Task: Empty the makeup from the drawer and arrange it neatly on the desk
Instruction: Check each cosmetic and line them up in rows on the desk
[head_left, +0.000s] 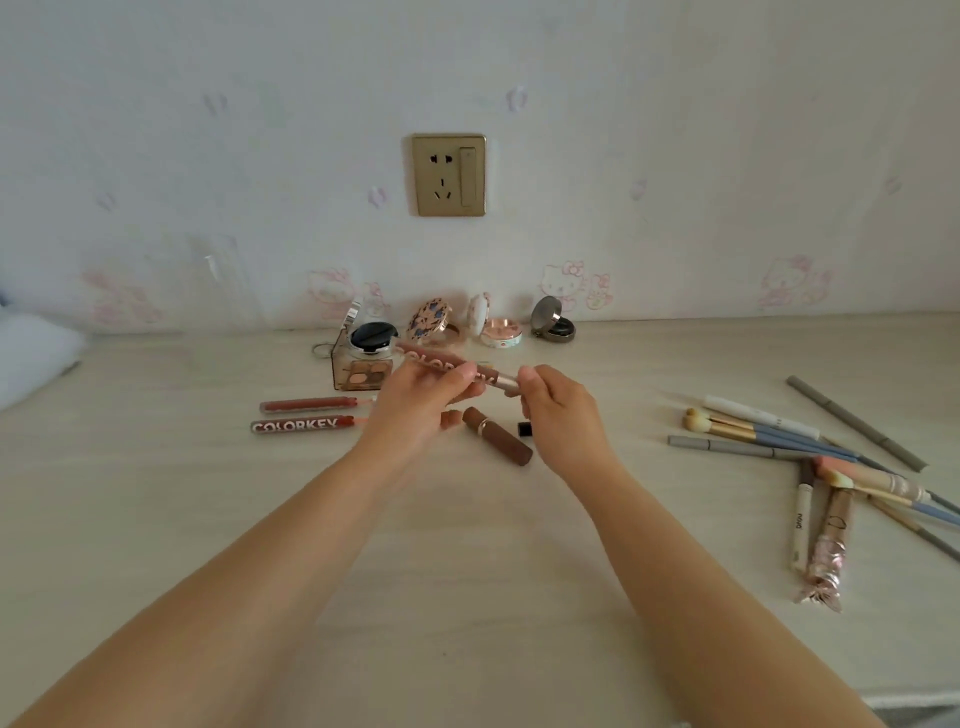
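Note:
Both hands hold one brown lip gloss tube (451, 366) up over the middle of the desk (467, 545). My left hand (415, 402) grips its lettered body, and my right hand (558, 408) pinches its pale cap end. Two more lip gloss tubes (309, 415) lie side by side to the left. Below the hands a brown lipstick (497, 436) lies at a slant, with a small brown cap (451, 419) and a small black item (525, 429) beside it. Open compacts (498, 325) stand in a row by the wall. The drawer is out of view.
A loose pile of brushes and pencils (831, 467) covers the desk's right side, with a foil-wrapped stick (828, 551) nearest me. A clear eyeshadow box (361, 366) sits behind my left hand. A wall socket (449, 174) is above. White fabric (31, 358) lies at far left.

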